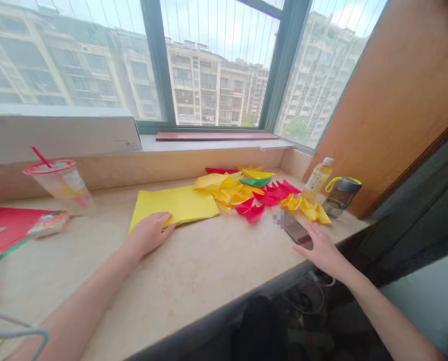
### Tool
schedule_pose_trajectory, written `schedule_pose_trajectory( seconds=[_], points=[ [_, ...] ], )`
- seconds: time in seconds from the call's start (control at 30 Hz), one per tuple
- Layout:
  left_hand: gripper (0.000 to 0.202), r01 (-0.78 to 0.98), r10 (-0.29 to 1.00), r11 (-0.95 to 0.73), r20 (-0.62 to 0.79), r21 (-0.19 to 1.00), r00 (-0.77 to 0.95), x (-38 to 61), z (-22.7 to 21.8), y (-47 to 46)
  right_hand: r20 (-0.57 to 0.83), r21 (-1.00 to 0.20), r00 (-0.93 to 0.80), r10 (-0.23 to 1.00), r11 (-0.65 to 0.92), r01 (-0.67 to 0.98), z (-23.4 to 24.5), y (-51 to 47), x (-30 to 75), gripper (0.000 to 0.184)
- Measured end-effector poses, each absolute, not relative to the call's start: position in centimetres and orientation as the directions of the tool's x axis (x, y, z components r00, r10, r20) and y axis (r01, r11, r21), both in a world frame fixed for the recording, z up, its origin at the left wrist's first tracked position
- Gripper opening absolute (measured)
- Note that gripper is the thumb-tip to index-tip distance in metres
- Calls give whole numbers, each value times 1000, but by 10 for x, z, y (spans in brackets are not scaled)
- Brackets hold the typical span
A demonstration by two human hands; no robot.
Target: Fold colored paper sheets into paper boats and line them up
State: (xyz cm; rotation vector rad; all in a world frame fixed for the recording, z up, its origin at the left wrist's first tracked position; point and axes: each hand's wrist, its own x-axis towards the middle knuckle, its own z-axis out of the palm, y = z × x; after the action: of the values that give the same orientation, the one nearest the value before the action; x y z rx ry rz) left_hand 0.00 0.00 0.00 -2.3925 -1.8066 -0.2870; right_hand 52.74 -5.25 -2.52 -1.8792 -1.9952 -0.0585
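Observation:
My left hand [151, 233] lies at the near left corner of a stack of yellow paper [182, 201]. Its fingers bend over the top and its thumb sits along the near edge, closed on the stack. Over at the right, my right hand [323, 250] has its thumb and fingers about the near end of a dark phone [297, 230], which looks flat on the counter. Just beyond the phone are folded yellow paper pieces [306, 206] and folded red paper pieces [252, 210]. More folded yellow paper [227, 190] and a green piece [257, 182] lie beside the stack.
A lidded cup with a red straw [60, 185] and a small packet [48, 224] stand left, near red sheets [11, 220]. A drink bottle [319, 176] and a dark bottle with a yellow strap [340, 195] stand right. The counter's front edge [224, 306] runs diagonally.

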Motion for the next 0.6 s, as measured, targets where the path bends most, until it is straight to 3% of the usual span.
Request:
schedule_pose_trajectory(
  seconds=[0.1,0.2,0.3,0.43,0.6],
  points=[
    [46,956,935,-295,209,6,287,5,2,0,403,-268,-120,907,242,932,-5,-63,485,67],
    [39,952,933,-306,189,-22,305,6,3,-1,399,-313,-296,868,432,846,14,-59,415,43],
    [33,945,927,-322,187,-51,326,3,4,-6,423,-328,-400,813,549,769,27,-32,327,31],
    [31,936,918,-339,186,-94,351,-4,7,-15,418,-337,-358,835,509,792,29,24,242,29],
    [35,938,916,-324,206,-125,344,-13,16,-20,425,-337,-330,843,486,806,14,50,228,33]
  ],
)
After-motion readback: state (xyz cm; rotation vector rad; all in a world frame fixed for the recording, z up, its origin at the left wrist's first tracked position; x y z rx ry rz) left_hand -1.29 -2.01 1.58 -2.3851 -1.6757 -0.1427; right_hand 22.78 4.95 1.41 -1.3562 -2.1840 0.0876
